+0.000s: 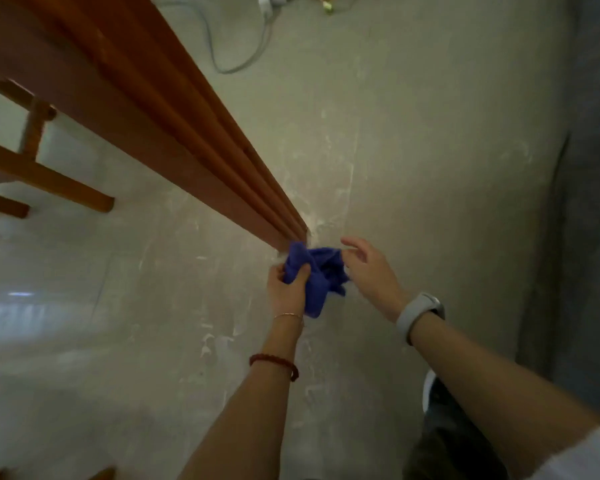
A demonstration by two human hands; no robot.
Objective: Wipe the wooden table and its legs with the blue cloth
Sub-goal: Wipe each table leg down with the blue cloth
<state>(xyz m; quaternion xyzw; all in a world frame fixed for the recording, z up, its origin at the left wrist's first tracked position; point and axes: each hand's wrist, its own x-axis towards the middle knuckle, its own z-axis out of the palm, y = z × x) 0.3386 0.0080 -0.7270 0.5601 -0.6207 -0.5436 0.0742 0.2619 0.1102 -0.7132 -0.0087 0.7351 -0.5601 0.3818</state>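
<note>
Two hands work low at the foot of a wooden table leg (187,133), seen from above. The left hand (288,289) grips a crumpled blue cloth (321,275), with the thumb and fingers curled around one fold of it. The cloth is bunched at the bottom end of the leg, where the leg meets the grey floor (413,150); its upper edge touches the wood. The right hand (369,265) is just beside the cloth on the other side, its fingers relaxed and a little spread; the fingertips seem to touch the edge of the cloth, but I cannot tell if they hold it. The left forearm carries a thin bracelet (288,315) at the wrist and a dark red bead bracelet (274,363) lower down. The right wrist carries a grey watch (418,313). A chair (35,168) of the same wood stands at the left, well apart. A pale cable (236,60) lies on the floor at the top.
</note>
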